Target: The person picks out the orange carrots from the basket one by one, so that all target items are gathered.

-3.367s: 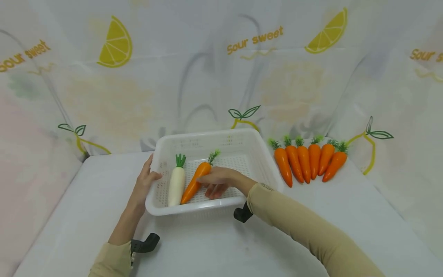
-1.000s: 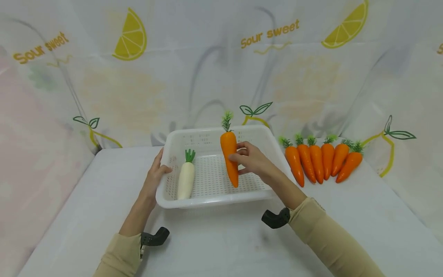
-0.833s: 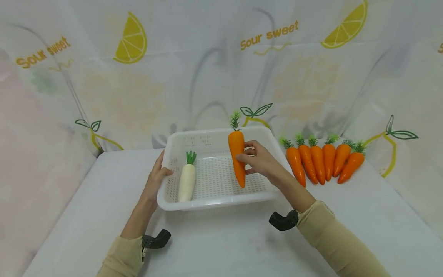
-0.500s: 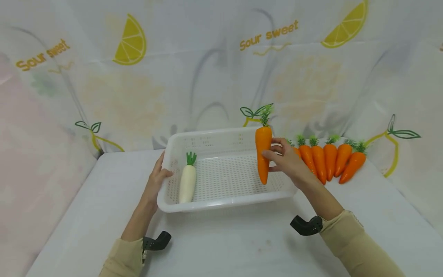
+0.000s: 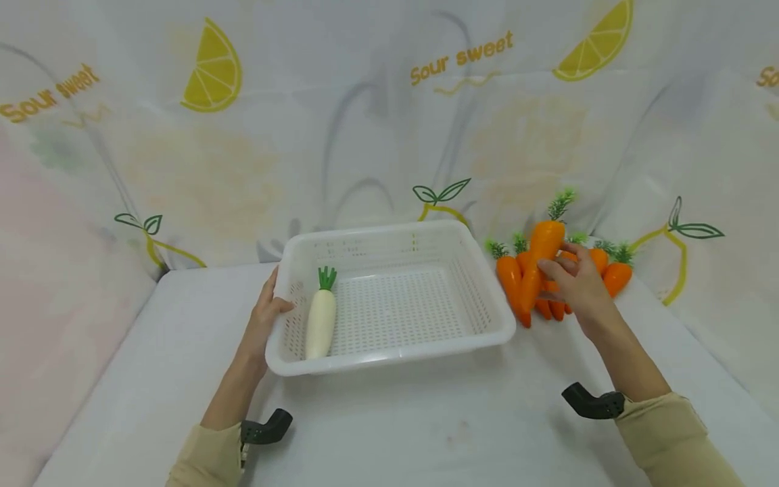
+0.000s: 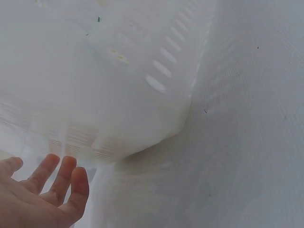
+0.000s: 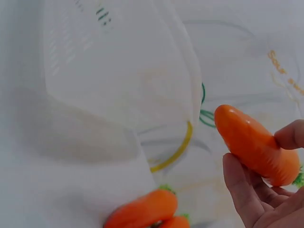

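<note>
My right hand (image 5: 578,281) pinches a carrot (image 5: 541,260) between thumb and fingers, its leafy top up. In the head view this carrot overlaps a row of other carrots (image 5: 508,274) on the table. The right wrist view shows the held carrot (image 7: 254,142) above the table, with two loose carrots (image 7: 145,211) below. My left hand (image 5: 262,325) holds the left side of a white plastic basket (image 5: 395,353), thumb over its rim and fingers outside. A white radish (image 5: 320,323) with a green top lies inside, along the left wall.
A white cloth covers the table (image 5: 402,426). Behind it hangs a printed curtain (image 5: 365,135) with lemon drawings. The carrot row stands close to the basket's right side. Black wrist mounts (image 5: 593,402) stick out from both sleeves.
Lifted from beside the radish, the carrot has travelled right in my right hand, out of the basket, to the carrot row. My left hand has stayed at the basket's left side.
</note>
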A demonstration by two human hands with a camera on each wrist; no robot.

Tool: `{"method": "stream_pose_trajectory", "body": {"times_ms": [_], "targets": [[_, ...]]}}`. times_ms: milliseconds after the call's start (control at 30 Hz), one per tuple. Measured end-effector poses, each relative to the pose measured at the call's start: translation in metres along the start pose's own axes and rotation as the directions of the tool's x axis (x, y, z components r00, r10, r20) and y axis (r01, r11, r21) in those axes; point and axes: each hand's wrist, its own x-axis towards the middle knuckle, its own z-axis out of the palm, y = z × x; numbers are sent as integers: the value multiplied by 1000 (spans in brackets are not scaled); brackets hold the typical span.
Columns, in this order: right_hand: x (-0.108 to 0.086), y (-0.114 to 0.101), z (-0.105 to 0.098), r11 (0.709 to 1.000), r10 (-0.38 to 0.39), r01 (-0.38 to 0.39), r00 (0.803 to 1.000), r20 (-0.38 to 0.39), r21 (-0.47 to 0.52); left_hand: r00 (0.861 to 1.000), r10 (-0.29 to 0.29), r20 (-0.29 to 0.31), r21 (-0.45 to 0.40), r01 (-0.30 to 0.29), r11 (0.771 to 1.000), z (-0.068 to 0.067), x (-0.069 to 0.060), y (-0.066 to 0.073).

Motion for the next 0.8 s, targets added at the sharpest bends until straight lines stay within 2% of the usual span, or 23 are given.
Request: {"method": "stream_pose_trajectory", "body": {"times_ms": [333,567,700,800], "targets": [[-7,47,-41,995,82,-87,991,-102,-51,1000,11,10,0,-11,1000,1,1,1],[-10,72,-66,986,141,-152,979,-147,-66,1000,19,18,-17,-19,1000,3,1,1],[-11,84,-79,972,182,-206,965,-187,-117,1000,16,27,-20,-15,1000,3,1,1],[-13,92,-86,966,209,-235,956,-207,-111,1000,15,22,-21,-14,1000,4,1,2]]}}
